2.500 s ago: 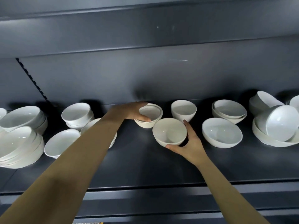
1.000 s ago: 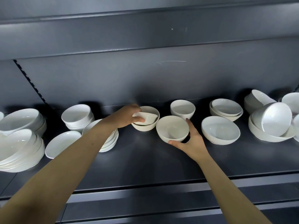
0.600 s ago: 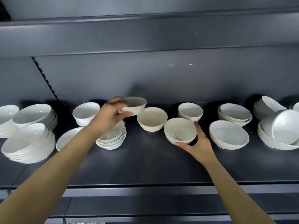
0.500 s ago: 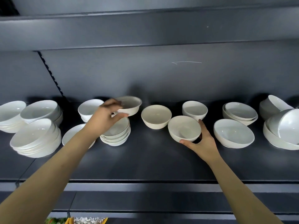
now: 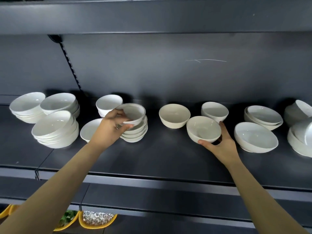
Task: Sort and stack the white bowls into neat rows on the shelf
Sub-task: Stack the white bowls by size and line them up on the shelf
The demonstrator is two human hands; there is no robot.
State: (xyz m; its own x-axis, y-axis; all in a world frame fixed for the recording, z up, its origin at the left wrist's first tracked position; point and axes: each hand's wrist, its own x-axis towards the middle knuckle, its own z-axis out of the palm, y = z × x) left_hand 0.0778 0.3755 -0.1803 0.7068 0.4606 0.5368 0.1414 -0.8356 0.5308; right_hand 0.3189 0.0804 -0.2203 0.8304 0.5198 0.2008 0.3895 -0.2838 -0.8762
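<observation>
White bowls crowd a dark grey shelf [image 5: 168,159]. The left hand [image 5: 109,132] grips a small bowl [image 5: 135,113] by its near rim, its thumb underneath and its fingers [image 5: 118,112] curled over the edge. It holds the bowl slightly tilted, directly over a stack of shallow bowls [image 5: 138,135] left of the shelf's middle; whether bowl and stack touch cannot be told. The right hand [image 5: 222,146] cups a round bowl [image 5: 203,129] that sits on the shelf right of the middle, with the thumb at the bowl's front and a finger up its right side. Between the two hands, nearer the back edge, a cream bowl [image 5: 174,115] stands alone. A deeper bowl [image 5: 214,110] stands just behind the round one. A wide bowl [image 5: 255,137] lies just beside the right hand, with a low stack [image 5: 263,115] behind it. Three leaning stacks [image 5: 55,129] fill the shelf's left end. Below the front edge, yellow trays [image 5: 98,221] show at the bottom.
</observation>
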